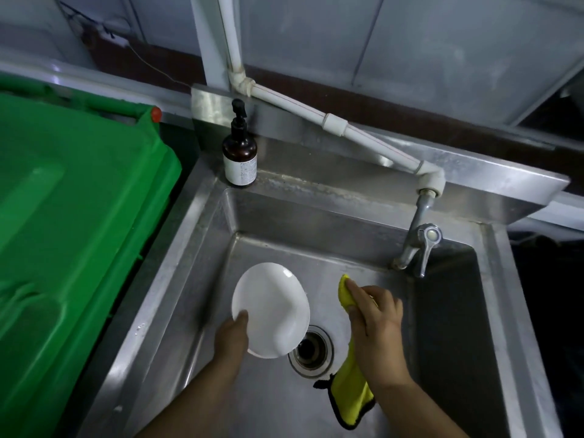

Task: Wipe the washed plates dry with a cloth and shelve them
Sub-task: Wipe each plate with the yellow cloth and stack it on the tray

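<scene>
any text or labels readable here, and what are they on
Pump bottle: its pale label carries lines of small print, too blurred to read.
White plate, yellow cloth, green bin, tap: no text visible.
Nothing else legible.

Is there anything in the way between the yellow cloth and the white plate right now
Nothing visible. The right hand grips the yellow cloth beside the plate, which the left hand holds over the sink; only an open gap separates them.
</scene>
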